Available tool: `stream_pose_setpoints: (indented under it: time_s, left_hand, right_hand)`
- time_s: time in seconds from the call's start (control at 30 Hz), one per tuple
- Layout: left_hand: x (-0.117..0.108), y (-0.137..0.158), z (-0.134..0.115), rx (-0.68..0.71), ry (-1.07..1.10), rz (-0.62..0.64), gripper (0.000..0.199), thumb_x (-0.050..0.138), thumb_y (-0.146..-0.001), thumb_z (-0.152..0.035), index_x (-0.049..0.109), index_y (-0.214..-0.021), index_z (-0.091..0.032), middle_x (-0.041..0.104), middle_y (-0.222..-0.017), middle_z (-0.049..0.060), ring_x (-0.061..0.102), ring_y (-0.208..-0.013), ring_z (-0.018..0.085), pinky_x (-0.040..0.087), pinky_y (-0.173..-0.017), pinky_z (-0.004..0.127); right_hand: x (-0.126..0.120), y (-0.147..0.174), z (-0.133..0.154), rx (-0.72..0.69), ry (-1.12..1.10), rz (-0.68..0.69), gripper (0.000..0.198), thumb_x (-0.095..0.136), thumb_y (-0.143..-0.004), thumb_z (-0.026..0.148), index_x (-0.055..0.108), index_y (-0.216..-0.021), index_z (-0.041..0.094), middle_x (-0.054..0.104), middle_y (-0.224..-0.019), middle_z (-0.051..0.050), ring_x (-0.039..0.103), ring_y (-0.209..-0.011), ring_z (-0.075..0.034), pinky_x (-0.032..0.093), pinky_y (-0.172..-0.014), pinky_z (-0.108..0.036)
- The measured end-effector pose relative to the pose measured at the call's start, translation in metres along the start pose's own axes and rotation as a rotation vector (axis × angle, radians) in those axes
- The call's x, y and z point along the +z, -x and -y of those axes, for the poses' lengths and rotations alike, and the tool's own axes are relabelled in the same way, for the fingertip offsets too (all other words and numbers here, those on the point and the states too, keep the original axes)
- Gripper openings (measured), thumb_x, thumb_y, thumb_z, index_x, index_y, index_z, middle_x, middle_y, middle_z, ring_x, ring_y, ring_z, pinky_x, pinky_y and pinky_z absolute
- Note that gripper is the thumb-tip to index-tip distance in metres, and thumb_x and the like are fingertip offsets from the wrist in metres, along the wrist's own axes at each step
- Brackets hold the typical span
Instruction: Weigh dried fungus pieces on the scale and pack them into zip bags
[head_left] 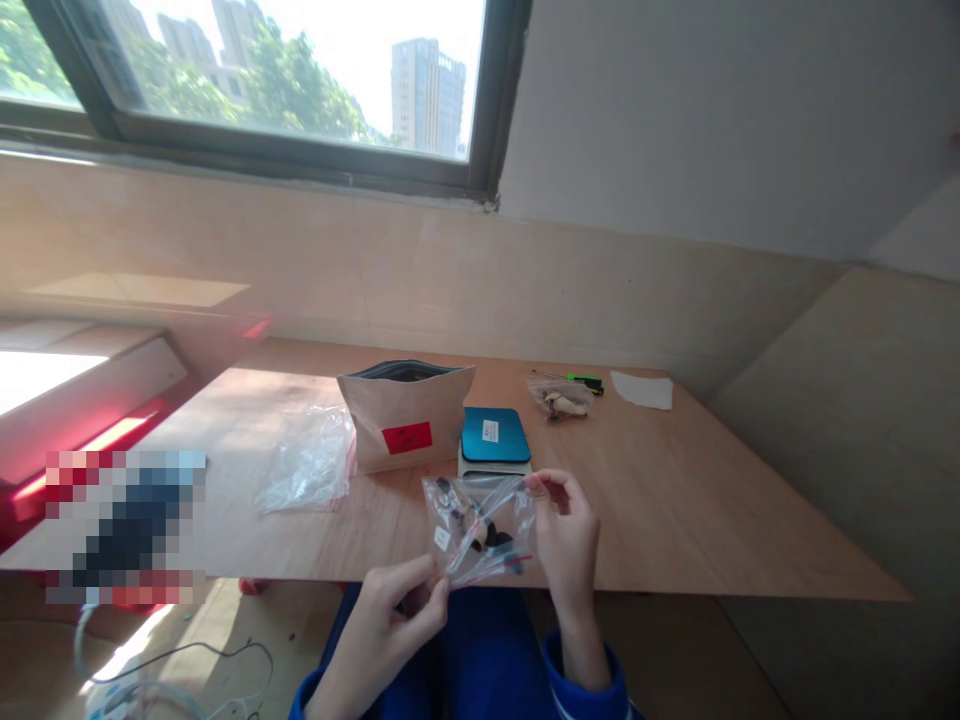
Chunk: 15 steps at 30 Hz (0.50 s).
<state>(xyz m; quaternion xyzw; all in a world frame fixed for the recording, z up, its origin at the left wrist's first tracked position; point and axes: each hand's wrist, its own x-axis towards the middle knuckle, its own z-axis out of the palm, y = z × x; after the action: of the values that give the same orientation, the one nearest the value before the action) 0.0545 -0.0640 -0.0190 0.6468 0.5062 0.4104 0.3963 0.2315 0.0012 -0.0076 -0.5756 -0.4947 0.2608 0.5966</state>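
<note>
Between my two hands is a clear zip bag (pixel 469 525) with a red seal line, held just above the near edge of the table. Dark and pale pieces show inside it; their kind is hard to make out. My left hand (pixel 401 610) pinches the bag's lower left corner. At its upper right corner, my right hand (pixel 566 520) grips the plastic between thumb and fingers. Just beyond the bag sits a small scale (pixel 495 438) with a blue top and a white label. Left of the scale stands a paper pouch (pixel 409 415) with a red label, its top gaping.
Several flat clear zip bags (pixel 307 465) lie left of the pouch. Farther back are a filled clear bag (pixel 561 400), a green-and-black screwdriver (pixel 589 383) and a white paper piece (pixel 643 390). A blurred-out dark object (pixel 131 525) is at the table's left edge, with cables below.
</note>
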Motion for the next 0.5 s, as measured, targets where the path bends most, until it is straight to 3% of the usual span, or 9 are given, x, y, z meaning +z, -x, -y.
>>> stream_pose_setpoints:
  time_s: [0.13,0.2,0.33,0.4,0.5]
  left_hand:
    - [0.007,0.0,0.01,-0.047,0.305,0.03,0.048,0.044,-0.091,-0.054,0.058,-0.062,-0.018,0.058,-0.056,0.003,0.052,-0.051,0.013,0.04,-0.051,0.023]
    - [0.008,-0.005,0.015,-0.067,0.476,-0.069,0.053,0.039,-0.09,-0.06,0.062,-0.069,-0.017,0.062,-0.067,0.005,0.057,-0.058,0.015,0.046,-0.055,0.026]
    - [0.011,-0.011,0.025,-0.183,0.553,-0.264,0.043,0.061,-0.079,-0.058,0.066,-0.099,-0.02,0.069,-0.105,0.009,0.064,-0.097,0.023,0.052,-0.085,0.034]
    - [0.016,-0.011,0.031,-0.241,0.566,-0.262,0.059,0.072,-0.067,-0.061,0.064,-0.111,-0.021,0.066,-0.119,0.011,0.06,-0.114,0.029,0.048,-0.096,0.039]
    - [0.027,-0.011,0.039,-0.269,0.634,-0.306,0.073,0.076,-0.058,-0.064,0.063,-0.115,-0.021,0.065,-0.123,0.013,0.055,-0.122,0.032,0.045,-0.102,0.041]
  right_hand:
    - [-0.012,0.0,0.01,0.071,-0.125,0.12,0.04,0.067,-0.077,0.058,0.06,-0.08,0.019,0.067,-0.071,-0.005,0.065,-0.067,-0.02,0.052,-0.064,-0.03]
    - [-0.012,0.006,0.018,0.122,-0.194,0.179,0.042,0.068,-0.076,0.059,0.058,-0.08,0.019,0.066,-0.067,-0.004,0.065,-0.062,-0.018,0.051,-0.058,-0.027]
    - [-0.007,0.013,0.029,0.158,-0.288,0.238,0.041,0.069,-0.077,0.058,0.056,-0.08,0.019,0.068,-0.063,-0.003,0.064,-0.058,-0.016,0.05,-0.056,-0.024]
    - [-0.004,0.014,0.028,0.17,-0.332,0.258,0.04,0.069,-0.077,0.057,0.055,-0.08,0.019,0.067,-0.061,-0.002,0.064,-0.056,-0.015,0.051,-0.056,-0.024]
    - [0.002,0.014,0.022,0.211,-0.373,0.309,0.04,0.069,-0.077,0.057,0.053,-0.081,0.02,0.066,-0.059,-0.001,0.062,-0.054,-0.015,0.051,-0.054,-0.025]
